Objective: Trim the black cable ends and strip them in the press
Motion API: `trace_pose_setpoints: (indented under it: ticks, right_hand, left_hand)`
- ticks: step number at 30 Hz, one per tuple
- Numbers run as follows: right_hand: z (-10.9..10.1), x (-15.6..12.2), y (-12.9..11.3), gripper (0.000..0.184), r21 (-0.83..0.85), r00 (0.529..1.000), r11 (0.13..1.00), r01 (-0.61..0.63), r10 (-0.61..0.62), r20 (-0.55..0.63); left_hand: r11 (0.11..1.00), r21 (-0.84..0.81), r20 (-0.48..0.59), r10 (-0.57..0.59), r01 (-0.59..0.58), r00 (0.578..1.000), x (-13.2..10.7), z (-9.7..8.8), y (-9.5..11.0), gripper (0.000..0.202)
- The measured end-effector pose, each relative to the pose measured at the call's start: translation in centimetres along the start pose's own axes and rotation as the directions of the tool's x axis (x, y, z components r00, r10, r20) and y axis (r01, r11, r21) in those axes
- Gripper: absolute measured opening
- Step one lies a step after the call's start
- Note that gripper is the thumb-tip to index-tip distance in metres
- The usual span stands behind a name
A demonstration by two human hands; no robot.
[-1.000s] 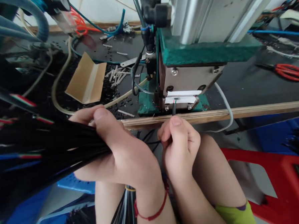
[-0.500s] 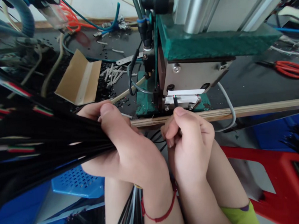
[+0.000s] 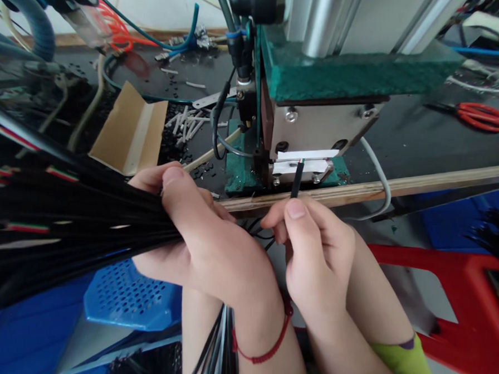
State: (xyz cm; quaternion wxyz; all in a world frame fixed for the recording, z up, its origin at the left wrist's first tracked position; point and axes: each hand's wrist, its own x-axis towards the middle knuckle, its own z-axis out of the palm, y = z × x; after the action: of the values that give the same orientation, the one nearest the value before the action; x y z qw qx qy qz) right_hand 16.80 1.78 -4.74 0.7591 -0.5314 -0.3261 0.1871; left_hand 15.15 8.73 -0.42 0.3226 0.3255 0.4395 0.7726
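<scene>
My left hand is wrapped round a thick bundle of black cables, whose ends fan out to the left with red, white and green wires showing. Between thumb and fingers, my right hand pinches a single black cable. Its tip, with small coloured wires, points up at the narrow slot of a green and metal press. White strips line the slot's upper and lower edges. Whether the cable tip touches the strips I cannot tell.
A folded cardboard piece lies left of the press, near short white tube pieces and black scraps. Red-handled scissors rest on the right. Below the wooden table edge stand a red stool and a blue perforated stool.
My right hand has drawn down and back a little from the press, so more of the cable shows and its tip sits nearer the slot's front. My left hand still grips the bundle.
</scene>
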Motion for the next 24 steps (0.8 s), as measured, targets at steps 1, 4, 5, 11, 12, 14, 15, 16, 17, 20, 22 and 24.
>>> trace_pose_setpoints:
  ticks: [1,4,5,11,12,14,15,16,17,20,22,24]
  right_hand:
    - [0.1,0.2,0.0,0.040,-0.014,1.000,1.000,-0.002,0.002,-0.010]
    - [0.4,0.6,-0.1,0.048,0.004,0.999,1.000,-0.022,0.022,-0.047]
    - [0.5,0.8,0.0,0.049,0.025,0.998,0.999,-0.020,0.022,-0.056]
    - [0.9,0.9,0.7,0.051,0.151,0.993,0.988,-0.030,0.047,-0.112]
    - [0.9,0.9,0.8,0.051,0.165,0.992,0.986,-0.038,0.057,-0.114]
    - [0.8,0.9,1.0,0.051,0.195,0.992,0.980,-0.044,0.065,-0.105]
    - [0.7,0.9,1.0,0.051,0.207,0.993,0.977,-0.043,0.064,-0.096]
    - [0.7,0.9,1.1,0.051,0.215,0.994,0.976,-0.041,0.061,-0.088]
    - [0.7,1.0,1.1,0.051,0.221,0.995,0.975,-0.039,0.058,-0.083]
    - [0.7,1.1,0.9,0.052,0.231,0.995,0.972,-0.038,0.058,-0.080]
    - [0.9,1.3,0.7,0.052,0.236,0.995,0.971,-0.043,0.063,-0.078]
    - [1.1,1.6,0.4,0.051,0.222,0.994,0.973,-0.055,0.075,-0.085]
  left_hand:
    - [1.000,0.001,0.003,-0.006,0.006,1.000,0.0,0.0,0.0,0.019]
    - [1.000,0.010,0.015,-0.008,0.008,1.000,0.0,-0.1,0.0,0.018]
    - [1.000,0.011,0.013,-0.005,0.005,1.000,0.0,-0.2,0.0,0.018]
    - [1.000,0.020,-0.024,0.010,-0.009,1.000,-0.1,0.2,-0.1,0.020]
    - [1.000,0.029,-0.023,0.010,-0.010,1.000,-0.2,0.2,-0.1,0.020]
    - [0.999,0.042,-0.010,0.009,-0.008,1.000,-0.2,0.2,-0.1,0.022]
    - [0.999,0.042,-0.004,0.004,-0.004,1.000,-0.3,0.1,0.0,0.022]
    - [0.999,0.041,0.004,-0.003,0.003,1.000,-0.3,0.1,0.0,0.022]
    - [0.999,0.039,0.006,-0.007,0.007,1.000,-0.3,0.1,0.0,0.022]
    - [1.000,0.016,-0.007,-0.004,0.004,1.000,-0.2,0.1,0.0,0.020]
    - [1.000,0.002,-0.020,-0.011,0.011,1.000,-0.2,0.2,0.0,0.020]
    - [1.000,-0.002,-0.026,-0.026,0.026,0.999,-0.2,0.3,0.1,0.019]
